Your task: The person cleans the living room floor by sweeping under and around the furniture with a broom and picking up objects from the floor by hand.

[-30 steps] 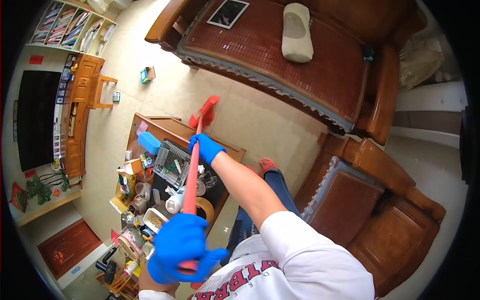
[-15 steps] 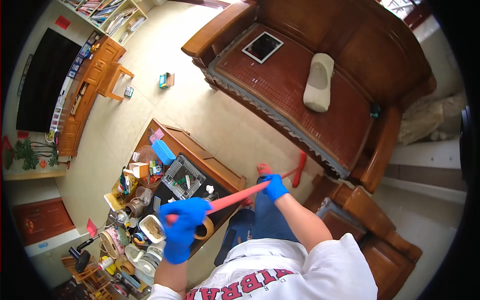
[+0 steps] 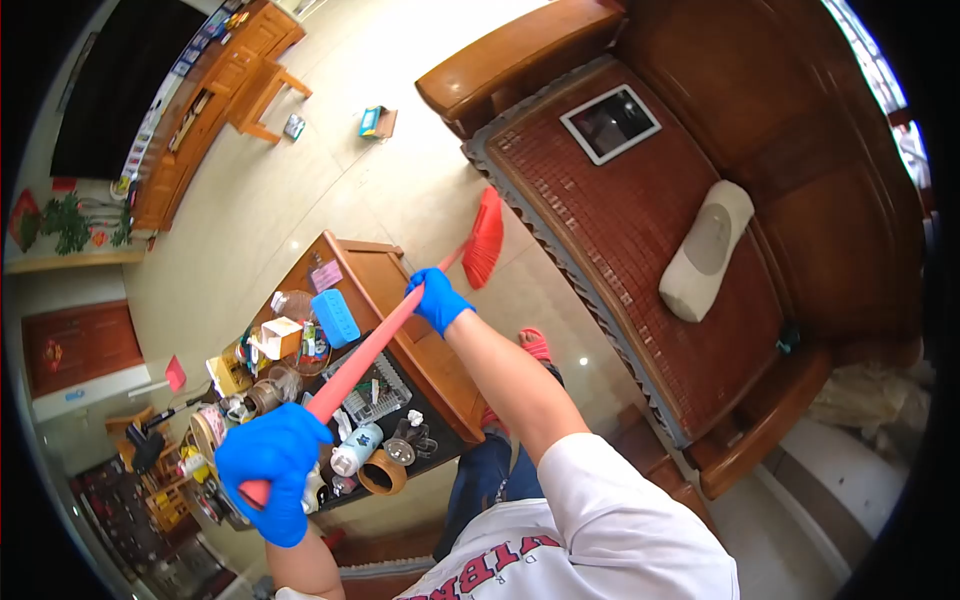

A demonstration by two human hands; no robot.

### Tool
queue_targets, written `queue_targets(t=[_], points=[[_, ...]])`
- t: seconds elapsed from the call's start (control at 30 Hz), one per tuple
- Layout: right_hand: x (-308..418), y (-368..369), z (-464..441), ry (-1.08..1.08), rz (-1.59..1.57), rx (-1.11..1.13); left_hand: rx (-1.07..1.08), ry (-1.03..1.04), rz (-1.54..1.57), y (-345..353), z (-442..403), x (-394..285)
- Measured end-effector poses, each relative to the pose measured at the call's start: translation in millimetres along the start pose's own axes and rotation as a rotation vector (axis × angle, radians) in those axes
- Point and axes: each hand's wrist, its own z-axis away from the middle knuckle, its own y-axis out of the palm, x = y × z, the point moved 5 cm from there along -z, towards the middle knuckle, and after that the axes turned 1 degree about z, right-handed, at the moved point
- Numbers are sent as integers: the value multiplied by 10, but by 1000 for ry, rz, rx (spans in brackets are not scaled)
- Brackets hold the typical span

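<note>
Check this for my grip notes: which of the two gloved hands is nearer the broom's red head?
The right hand: it grips the broom handle closer to the red head, while the left hand holds it near the opposite end.

I see wood tbl [image 3: 437,366], cluttered: blue box [image 3: 336,318], pink paper [image 3: 326,275], gray rack [image 3: 388,392], wht/blue btl [image 3: 357,449], brn pot [image 3: 382,473] | sofa w/ red-brn mat [image 3: 590,215]: tablet [image 3: 611,124], wht pillow [image 3: 706,250] | tile flr [image 3: 330,190]: open teal box [image 3: 374,122]
</note>
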Motion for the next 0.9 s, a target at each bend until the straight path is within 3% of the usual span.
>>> queue_targets(t=[0.07,0.13,0.2,0.33,0.4,0.5,0.53,0.63,0.67,0.83,0.9], points=[[-31,251,3,171,-140,145,93,76,16,140,-57,-82],[-101,421,222,152,-104,130,133,105,9,91,-136,-300],[-299,490,542,93,-59,136,480,176,44,-119,-94,-595],[-755,160,835,102,-16,-80,223,133,266,-664,45,-796],[-884,60,745,121,-1,-124,-371,-22,452,-918,123,-595],[-970,122,597,116,59,-162,-250,94,297,-924,63,-578],[-965,242,404,185,22,-110,-30,-19,200,-1053,204,-447],[-763,501,-288,216,49,117,6,-15,-36,-651,176,-14],[-712,558,-450,237,47,155,138,-44,-122,-516,112,78],[-735,971,-755,358,109,202,130,12,-155,-558,-52,228],[-737,1145,-850,371,176,201,20,-37,-145,-663,-249,196]])
